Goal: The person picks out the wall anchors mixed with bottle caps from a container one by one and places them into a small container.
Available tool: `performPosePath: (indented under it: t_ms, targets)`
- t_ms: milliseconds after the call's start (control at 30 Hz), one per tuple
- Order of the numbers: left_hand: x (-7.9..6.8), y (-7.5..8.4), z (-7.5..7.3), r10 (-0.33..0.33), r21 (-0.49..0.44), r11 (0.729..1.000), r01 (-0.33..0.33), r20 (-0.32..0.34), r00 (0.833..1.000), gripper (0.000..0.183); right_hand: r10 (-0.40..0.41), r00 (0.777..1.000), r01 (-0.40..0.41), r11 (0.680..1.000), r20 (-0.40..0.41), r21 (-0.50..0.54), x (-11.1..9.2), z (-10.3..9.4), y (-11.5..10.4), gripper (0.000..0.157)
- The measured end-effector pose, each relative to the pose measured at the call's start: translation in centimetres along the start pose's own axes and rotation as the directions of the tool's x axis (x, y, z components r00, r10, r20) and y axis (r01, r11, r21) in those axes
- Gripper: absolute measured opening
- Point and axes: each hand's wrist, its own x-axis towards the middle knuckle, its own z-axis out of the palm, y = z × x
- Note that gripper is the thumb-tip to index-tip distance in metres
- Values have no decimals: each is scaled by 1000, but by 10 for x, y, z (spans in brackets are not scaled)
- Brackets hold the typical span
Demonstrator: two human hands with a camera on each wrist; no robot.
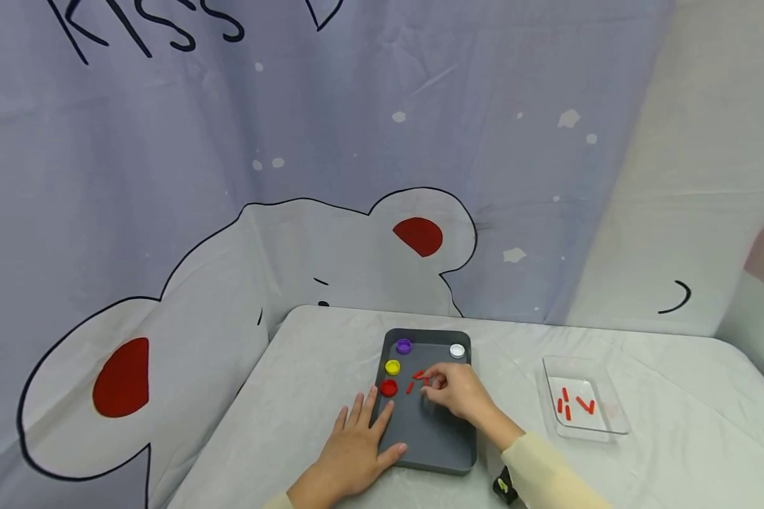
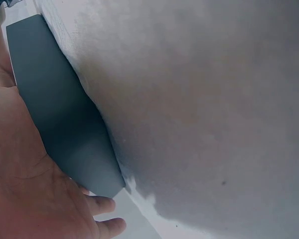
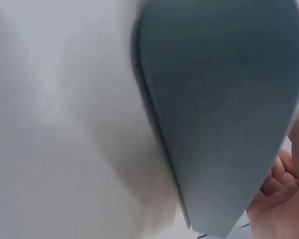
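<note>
A dark grey tray (image 1: 436, 445) lies on the white-covered table. On it, short red sticks (image 1: 410, 387) lie loose near the middle, beside a red round cap (image 1: 389, 387). My right hand (image 1: 460, 390) reaches over the tray's right side and pinches one red stick (image 1: 426, 382) between thumb and index finger. At the tray's left edge my left hand (image 1: 353, 452) rests with fingers spread, thumb over the near left corner. Both wrist views show mainly the tray's outer wall (image 2: 65, 104), with part of each hand beside it.
Yellow (image 1: 392, 367), purple (image 1: 404, 346) and white (image 1: 457, 350) round caps stand farther back in the tray. To the right is a clear plastic box (image 1: 586, 427) holding several red sticks (image 1: 568, 412). A printed cloth (image 1: 356, 127) hangs behind the table.
</note>
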Motion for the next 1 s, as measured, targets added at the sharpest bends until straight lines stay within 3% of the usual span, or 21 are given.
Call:
performPosePath:
  t_ms: [167,367,600,1000]
  targets:
    - [-2,0,0,0,-9,1000,0,-3,1000,81,98,990,-88,991,-103,98,-9,-12,3,18]
    - [0,-1,2,9,-14,1000,-9,-11,1000,80,143,973,-119,983,-181,141,-22,-26,12,21]
    - [0,-2,1,30,-24,999,-31,-34,999,79,157,965,-134,984,-209,116,-28,-41,22,21]
    - [-3,-1,-1,24,-21,999,-24,-8,1000,81,197,951,-183,980,-238,79,-44,-69,34,25]
